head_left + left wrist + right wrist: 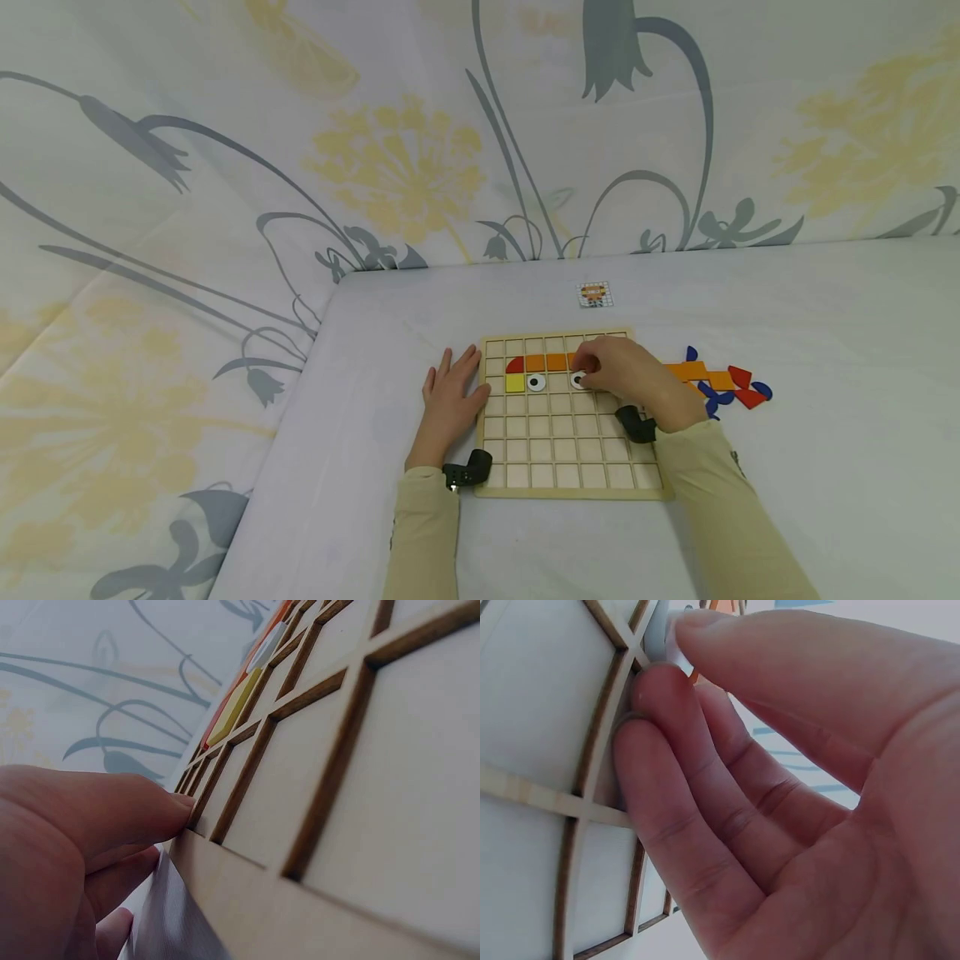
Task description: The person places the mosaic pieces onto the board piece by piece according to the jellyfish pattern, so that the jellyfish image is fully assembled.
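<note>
A wooden grid board (555, 492) lies on the white-covered table. In its upper rows sit a red rounded corner tile (515, 365), orange square tiles (557, 362), a yellow square tile (514, 383) and a round white eye tile (536, 382) with a black dot. My right hand (626, 375) pinches a second eye tile (576, 381) at its grid cell, partly covered by the fingertips. Along the board's left edge rests my left hand (450, 396), fingers extended; in the left wrist view its thumb (142, 806) touches the rim.
Loose orange tiles (722, 381), red tiles (739, 377) and blue petal-shaped tiles (762, 390) lie right of the board, partly behind the right forearm. A small printed pattern card (596, 294) lies beyond the board. Patterned cloth (420, 167) hangs behind the table.
</note>
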The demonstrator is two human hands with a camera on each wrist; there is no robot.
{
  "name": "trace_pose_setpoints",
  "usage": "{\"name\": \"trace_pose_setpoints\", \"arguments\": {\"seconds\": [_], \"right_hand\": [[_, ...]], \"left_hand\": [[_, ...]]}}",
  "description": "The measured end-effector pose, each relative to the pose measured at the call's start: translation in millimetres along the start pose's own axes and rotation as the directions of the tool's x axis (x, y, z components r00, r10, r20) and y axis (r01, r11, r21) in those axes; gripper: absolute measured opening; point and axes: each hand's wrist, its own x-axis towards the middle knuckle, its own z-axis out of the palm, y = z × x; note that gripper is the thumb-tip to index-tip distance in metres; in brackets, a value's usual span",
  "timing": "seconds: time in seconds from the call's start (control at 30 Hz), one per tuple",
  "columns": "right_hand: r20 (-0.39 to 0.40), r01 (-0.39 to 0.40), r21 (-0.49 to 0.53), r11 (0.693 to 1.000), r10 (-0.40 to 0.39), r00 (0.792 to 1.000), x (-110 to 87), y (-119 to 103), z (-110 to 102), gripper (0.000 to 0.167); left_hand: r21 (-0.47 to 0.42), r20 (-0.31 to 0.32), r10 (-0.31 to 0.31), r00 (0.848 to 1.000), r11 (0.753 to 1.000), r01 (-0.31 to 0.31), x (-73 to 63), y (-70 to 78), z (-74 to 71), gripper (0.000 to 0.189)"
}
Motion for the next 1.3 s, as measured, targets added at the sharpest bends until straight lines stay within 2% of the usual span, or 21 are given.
{"name": "trace_pose_setpoints", "arguments": {"seconds": [0.23,0.5,0.9,1.1,1.23,1.3], "right_hand": [[-0.035,-0.017,0.02,1.0,0.018,0.999,-1.3,0,-2,0.012],[-0.074,-0.036,0.028,0.999,0.038,0.997,-10.0,9,-15,0.018],[-0.085,-0.134,0.127,0.983,0.145,0.986,-31.5,32,-47,0.033],[-0.106,-0.211,0.101,0.972,0.221,0.969,-43.4,46,-58,0.031],[-0.093,-0.227,0.068,0.971,0.233,0.968,-46.8,51,-56,0.028],[-0.084,-0.21,0.046,0.977,0.213,0.973,-47.6,53,-53,0.026]], "left_hand": [[0.003,0.002,0.002,1.0,1.0,-0.002,-0.1,0.0,0.0,0.052],[0.011,0.021,-0.028,0.999,1.0,0.028,0.3,0.3,1.8,0.052],[0.015,0.01,-0.026,1.0,1.0,0.026,0.6,1.5,-0.4,0.052],[-0.005,0.005,-0.028,1.0,1.0,0.028,-1.0,1.7,-0.4,0.052],[-0.004,0.007,-0.017,1.0,1.0,0.017,-0.9,1.0,-0.4,0.052],[0.003,0.01,-0.016,1.0,1.0,0.016,-0.8,0.8,-0.5,0.052]]}}
